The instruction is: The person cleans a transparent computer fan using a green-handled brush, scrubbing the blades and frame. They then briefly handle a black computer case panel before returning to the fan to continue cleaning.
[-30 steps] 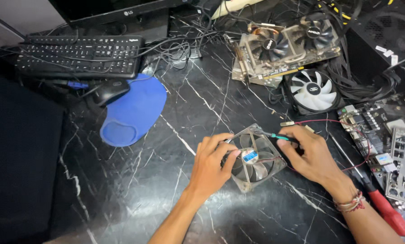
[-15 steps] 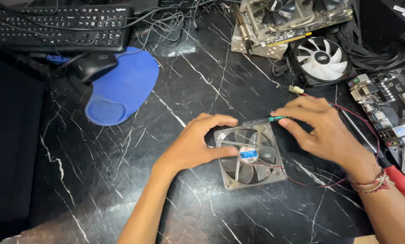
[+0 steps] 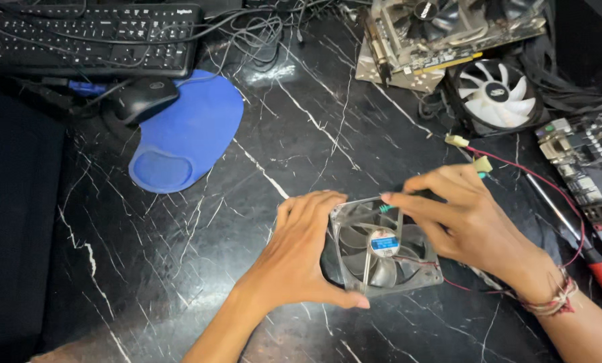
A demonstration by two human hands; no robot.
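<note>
A: What's hard to see, starting close in?

B: The fan (image 3: pixel 383 246) is half covered. The left hand (image 3: pixel 299 255) wraps its near-left corner, fingers closed on the frame, thumb along the bottom edge. The right hand (image 3: pixel 469 222) hides the far-right corner, and its fingers pinch something small and green at the top edge (too little shows to say what). The fan lies tilted on the black marble counter (image 3: pixel 180 269), low and right of centre.

A: And the wires?

B: A red wire (image 3: pixel 549 195) runs under the right wrist and loops out to two pale plugs (image 3: pixel 469 152) beyond the hand; where it joins the fan is hidden.

A: Different from half a second ago?

B: The view has moved closer and a little lower. Both hands stay on the fan, which has turned slightly, so the blue hub label faces up more plainly.

A: What lies around?

B: To the right a red-handled screwdriver (image 3: pixel 600 269), cut off at the edge, with a board (image 3: pixel 586 161) beyond it, also cut off. Farther out, a white fan (image 3: pixel 496 94) and a graphics card (image 3: pixel 449 30). On the far left, a blue mouse pad (image 3: pixel 193 134), a black mouse (image 3: pixel 146 99) on its edge, and a keyboard (image 3: pixel 89 40) among tangled cables. Nothing lies between the hands and the fan.
</note>
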